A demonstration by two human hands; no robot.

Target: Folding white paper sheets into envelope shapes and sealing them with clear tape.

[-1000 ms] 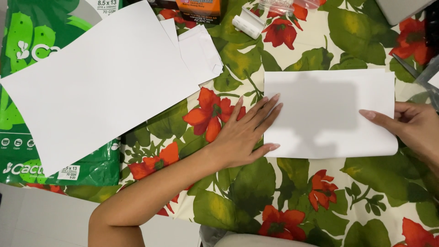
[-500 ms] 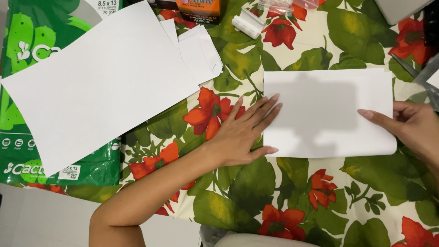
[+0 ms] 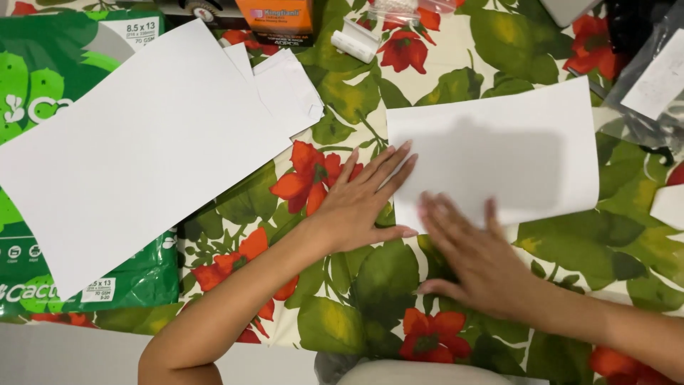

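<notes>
The right hand has slid left across the folded white sheet (its near edge), beside the left hand.

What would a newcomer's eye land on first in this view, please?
Probably the two bare hands at the centre: the left hand lies flat at the left edge of a folded white sheet, and the blurred right hand covers its lower edge. Next comes the loud tablecloth of red flowers and green leaves, then the large white sheet lying over a green paper ream at left.
</notes>
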